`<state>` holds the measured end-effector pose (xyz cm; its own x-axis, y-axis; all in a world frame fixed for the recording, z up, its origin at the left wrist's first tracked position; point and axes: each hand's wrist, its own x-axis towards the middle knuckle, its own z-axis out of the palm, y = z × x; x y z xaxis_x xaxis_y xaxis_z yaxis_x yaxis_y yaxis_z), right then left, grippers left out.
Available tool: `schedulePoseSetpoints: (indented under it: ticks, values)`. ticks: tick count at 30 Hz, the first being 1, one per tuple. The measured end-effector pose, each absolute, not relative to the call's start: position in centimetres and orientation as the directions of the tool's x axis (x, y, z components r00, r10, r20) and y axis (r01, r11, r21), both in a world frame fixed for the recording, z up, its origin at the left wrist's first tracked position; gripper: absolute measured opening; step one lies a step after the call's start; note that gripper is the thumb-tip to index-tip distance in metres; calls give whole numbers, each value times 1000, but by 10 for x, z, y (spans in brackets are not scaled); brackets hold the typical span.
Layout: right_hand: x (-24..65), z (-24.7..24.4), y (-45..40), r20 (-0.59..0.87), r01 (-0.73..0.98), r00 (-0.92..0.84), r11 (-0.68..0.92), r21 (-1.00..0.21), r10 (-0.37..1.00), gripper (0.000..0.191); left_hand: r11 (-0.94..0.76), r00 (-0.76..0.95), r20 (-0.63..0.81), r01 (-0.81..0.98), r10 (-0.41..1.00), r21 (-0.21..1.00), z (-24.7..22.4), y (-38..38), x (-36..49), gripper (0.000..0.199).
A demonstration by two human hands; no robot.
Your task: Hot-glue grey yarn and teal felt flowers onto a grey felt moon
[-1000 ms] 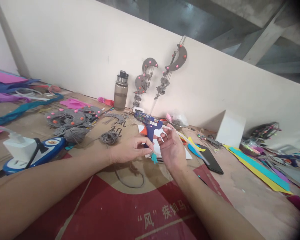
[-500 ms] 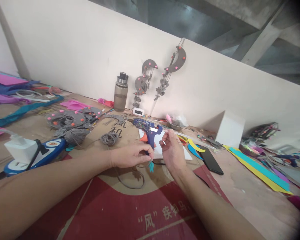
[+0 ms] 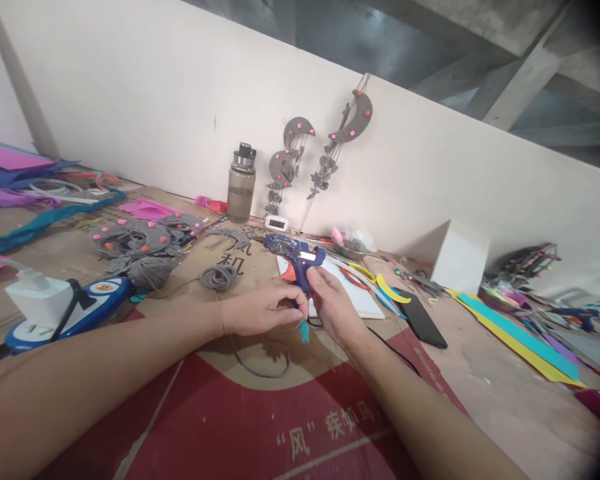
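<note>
A blue hot glue gun (image 3: 300, 257) with an orange trigger points to the left above the cardboard. My right hand (image 3: 335, 303) is closed round its handle, and a clear glue stick (image 3: 347, 261) trails from the back. Beside the lower handle, the fingers of my left hand (image 3: 267, 308) are curled in a pinch. A small teal piece with a frayed end (image 3: 305, 331) hangs beneath those fingertips. The fingers hide its upper part, and whether they also press on the handle is unclear. Grey cord (image 3: 273, 375) loops on the cardboard below, leading from a coil (image 3: 219, 277).
Behind the gun lie a white sheet (image 3: 365, 303), scissors (image 3: 357, 275) and a black phone (image 3: 423, 320). To the left are a blue power strip (image 3: 107, 293), grey yarn (image 3: 147, 273) and felt rings with pompoms (image 3: 130, 239). A bottle (image 3: 241, 187) stands by the wall.
My right hand has moved from the glue stick at the gun's rear down to the handle and closed round it. My left hand has barely moved.
</note>
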<state>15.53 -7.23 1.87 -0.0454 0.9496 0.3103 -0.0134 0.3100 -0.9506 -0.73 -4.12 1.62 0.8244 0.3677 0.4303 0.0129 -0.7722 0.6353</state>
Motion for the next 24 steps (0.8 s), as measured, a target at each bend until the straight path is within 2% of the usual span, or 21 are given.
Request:
schedulePoseSetpoints:
  ticks: [3,8,11,14,16,19,24]
  values:
    - [158,15,-71,355,129,-61,360,-924,933,28,-732,809,412,34,420,680,17,-43,-7,20]
    - [169,15,-65,462,126,216,445,-887,860,24,-624,737,429,-14,522,782,21,-43,-7,18]
    - [175,23,-65,507,150,291,485,-862,811,23,-521,598,435,-34,674,853,19,-34,-7,18]
    - [175,29,-69,542,235,257,493,-838,800,19,-378,402,368,-58,838,924,14,-20,-9,22]
    - [172,32,-73,563,280,198,504,-817,803,17,-313,287,332,-112,899,943,11,-12,-10,24]
    - [166,32,-78,571,288,107,525,-801,814,17,-266,171,304,-214,937,940,11,-5,-13,27]
    - [160,29,-85,550,349,14,511,-785,835,18,-222,105,269,-329,958,918,12,2,-16,25]
